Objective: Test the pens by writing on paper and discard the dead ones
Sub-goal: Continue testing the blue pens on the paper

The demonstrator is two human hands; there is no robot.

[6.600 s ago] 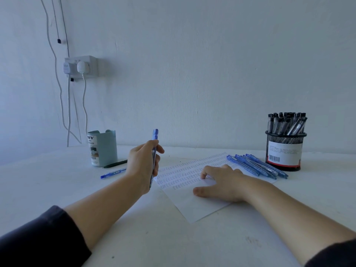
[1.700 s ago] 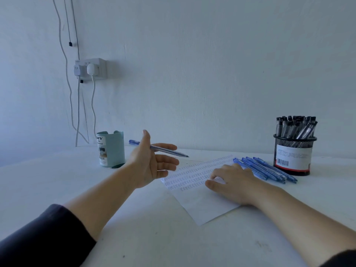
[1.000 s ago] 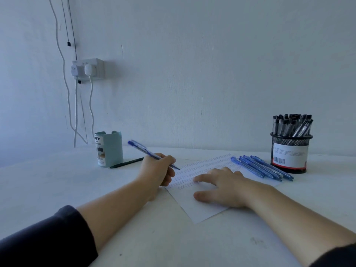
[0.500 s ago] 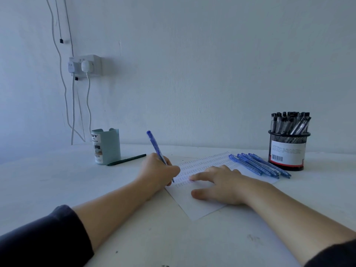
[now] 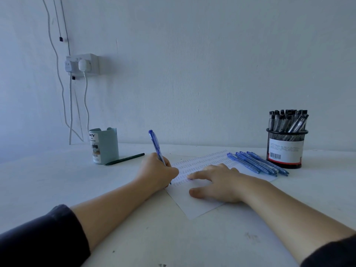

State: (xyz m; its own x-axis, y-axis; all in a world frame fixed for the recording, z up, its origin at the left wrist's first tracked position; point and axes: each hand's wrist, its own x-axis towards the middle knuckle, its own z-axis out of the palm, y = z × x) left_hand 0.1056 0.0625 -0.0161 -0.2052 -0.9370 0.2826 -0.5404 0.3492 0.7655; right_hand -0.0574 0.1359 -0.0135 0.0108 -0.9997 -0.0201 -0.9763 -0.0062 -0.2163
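Pen under test: blue click pen (image 5: pixel 156 146), light, stiff, slick-barrelled; best pinched low near the tip; tip on the paper (image 5: pixel 194 205), centre of table
Left hand (image 5: pixel 157 173): gripping that pen
Right hand (image 5: pixel 217 181): flat, fingers spread, pressing paper
Mesh cup (image 5: pixel 286 149), far right: full of black-capped pens
Blue-grey holder (image 5: pixel 104 146), far left: contents hidden

The paper (image 5: pixel 194 205) lies at the counter (image 5: pixel 134 237) centre, with a row of loose pens (image 5: pixel 256 164) on its far right corner. The mesh pen holder (image 5: pixel 286 151) stands right of that row, near the rear edge. The cup organizer (image 5: pixel 104 146) stands rear left, a dark pen (image 5: pixel 125 159) lying against its right side.
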